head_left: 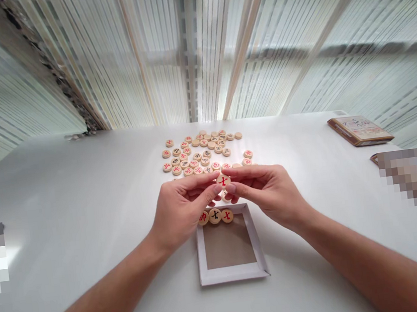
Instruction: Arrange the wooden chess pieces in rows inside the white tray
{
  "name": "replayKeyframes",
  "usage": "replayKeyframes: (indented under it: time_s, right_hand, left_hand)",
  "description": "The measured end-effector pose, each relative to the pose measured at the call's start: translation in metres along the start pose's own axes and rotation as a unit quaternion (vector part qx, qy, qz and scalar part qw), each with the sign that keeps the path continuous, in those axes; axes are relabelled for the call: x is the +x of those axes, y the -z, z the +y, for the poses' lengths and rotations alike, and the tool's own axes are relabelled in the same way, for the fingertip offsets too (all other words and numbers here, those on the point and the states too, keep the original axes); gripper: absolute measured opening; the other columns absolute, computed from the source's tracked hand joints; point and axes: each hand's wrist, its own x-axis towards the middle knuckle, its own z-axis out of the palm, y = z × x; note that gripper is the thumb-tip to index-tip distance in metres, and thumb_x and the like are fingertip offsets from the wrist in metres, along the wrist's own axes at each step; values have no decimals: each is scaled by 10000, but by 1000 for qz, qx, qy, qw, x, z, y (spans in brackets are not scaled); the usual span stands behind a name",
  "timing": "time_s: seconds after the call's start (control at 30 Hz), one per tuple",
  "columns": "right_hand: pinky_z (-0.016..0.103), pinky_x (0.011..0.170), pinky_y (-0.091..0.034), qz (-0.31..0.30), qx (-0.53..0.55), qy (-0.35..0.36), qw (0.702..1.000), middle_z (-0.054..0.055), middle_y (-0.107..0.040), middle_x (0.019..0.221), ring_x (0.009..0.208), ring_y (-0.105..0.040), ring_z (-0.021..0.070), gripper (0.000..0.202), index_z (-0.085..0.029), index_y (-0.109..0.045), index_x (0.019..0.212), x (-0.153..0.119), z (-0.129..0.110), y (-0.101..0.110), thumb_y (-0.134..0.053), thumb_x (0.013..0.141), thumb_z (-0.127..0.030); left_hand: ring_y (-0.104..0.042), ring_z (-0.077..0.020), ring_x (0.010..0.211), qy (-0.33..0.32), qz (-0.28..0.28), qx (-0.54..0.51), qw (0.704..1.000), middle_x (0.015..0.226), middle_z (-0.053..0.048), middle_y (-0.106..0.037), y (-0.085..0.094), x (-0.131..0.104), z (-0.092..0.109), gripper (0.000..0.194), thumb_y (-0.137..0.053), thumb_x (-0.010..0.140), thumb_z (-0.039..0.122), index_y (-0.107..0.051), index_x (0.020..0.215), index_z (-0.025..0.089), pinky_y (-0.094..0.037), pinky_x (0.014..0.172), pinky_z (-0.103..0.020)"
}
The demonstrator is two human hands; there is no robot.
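Your count: two hands, one tray, one printed box and dozens of round pieces.
On your one counter, you have three pieces in the tray, two with red marks and one with a black mark, plus one red-marked piece between your two hands; roughly forty more lie loose beyond the tray, but you can't get an exact number because some are partly hidden. You also have two blurred items, one at each side edge.
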Motion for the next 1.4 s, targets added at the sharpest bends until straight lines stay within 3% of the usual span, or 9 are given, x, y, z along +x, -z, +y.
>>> replayKeyframes:
  time_s: [0.17,0.4,0.63,0.9,1.07,1.23,1.4]
  right_hand:
    - [283,682,-675,3,-12,-27,1000,43,-850,859,697,-770,157,280,-250,-890,1060,2,1,2,-968,795,-295]
    - [278,690,-679,-15,20,-74,997,48,-841,864,728,-768,158,284,-240,-886,1087,2,0,2,-946,828,-341]
    - [252,637,-674,-20,28,-77,996,59,-808,742,671,-768,160,314,-191,-893,963,2,1,1,-927,829,-473]
    - [250,568,-664,-17,28,-95,995,55,-793,720,582,-761,160,354,-156,-853,841,2,-2,-1,-919,827,-503]
    - [234,569,-645,-31,35,-100,994,52,-801,771,598,-759,150,320,-157,-840,912,0,-3,0,-910,852,-464]
    - [225,550,-607,-26,31,-117,992,30,-791,758,588,-725,139,366,-167,-826,952,-1,-4,-2,-1012,719,-379]
    - [235,472,-557,-26,22,-127,991,9,-749,677,511,-651,125,438,-157,-794,857,0,-6,-4,-1061,600,-391]
  left_hand:
    - [-837,-193,834,-7,-7,7,1000,914,-53,-874,-1,0,-2,297,-937,803,193,-881,1094,209,-713,755,-241]
    - [-817,-156,772,-25,-26,15,999,939,-45,-877,1,1,0,260,-912,834,200,-885,1090,236,-700,736,-217]
    - [-833,-184,820,-18,-14,17,1000,896,-41,-872,1,0,-3,195,-942,792,192,-894,981,211,-700,765,-230]
    - [-824,-218,772,-7,-9,52,999,882,-68,-863,0,-1,-2,261,-937,805,273,-876,1037,171,-717,747,-314]
    - [-841,-229,837,0,-37,38,999,942,-82,-872,-1,-2,0,327,-912,823,226,-854,1139,163,-713,811,-317]
    - [-844,-233,840,1,-50,32,998,966,-85,-874,-2,-3,1,331,-894,845,221,-845,1168,162,-712,810,-318]
    - [-846,-220,867,-28,-71,96,992,999,-76,-873,0,-4,0,289,-832,914,212,-842,1203,194,-705,810,-291]
